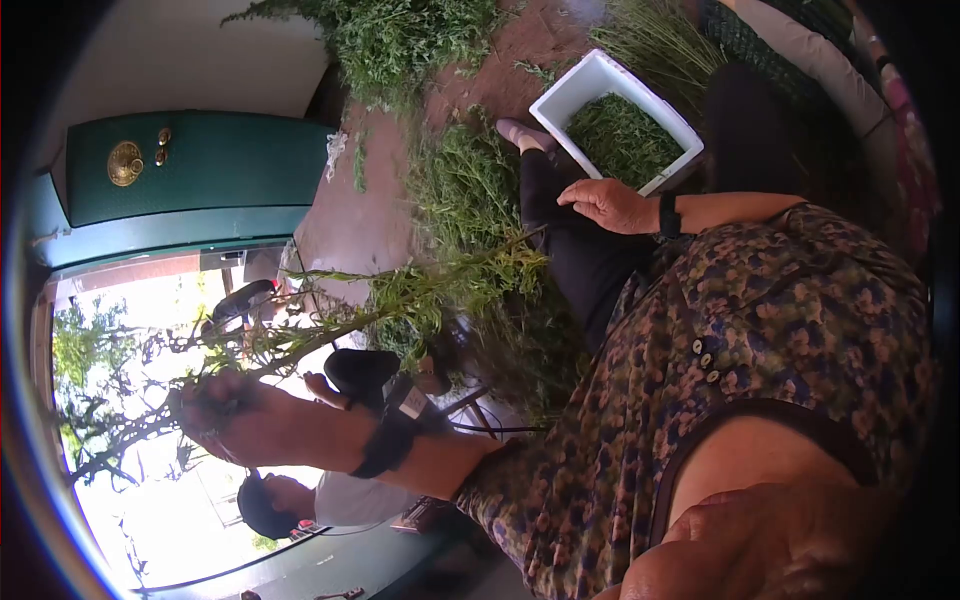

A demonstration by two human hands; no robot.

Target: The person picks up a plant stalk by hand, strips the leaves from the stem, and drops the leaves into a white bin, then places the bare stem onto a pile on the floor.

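Note:
My left hand [225, 415], raised at the lower left, is closed around a long leafy plant stalk [340, 325]. The stalk's branches reach right toward my lap and stand out against the bright doorway. My right hand [612, 205] hovers over my thigh, close to a white bin [552, 128], with its fingers bent and held together. Nothing shows in that hand. Loose green leaves [620, 140] lie inside the bin. Both wrists wear dark bands.
Leafy plant heaps [410, 40] lie on the reddish floor [370, 210], with a pile of stalks [660, 40] beyond the bin. A green door [220, 170] adjoins the bright doorway. Another person [350, 500] in a dark cap sits nearby. A light-coloured sleeve or leg [815, 50] shows at upper right.

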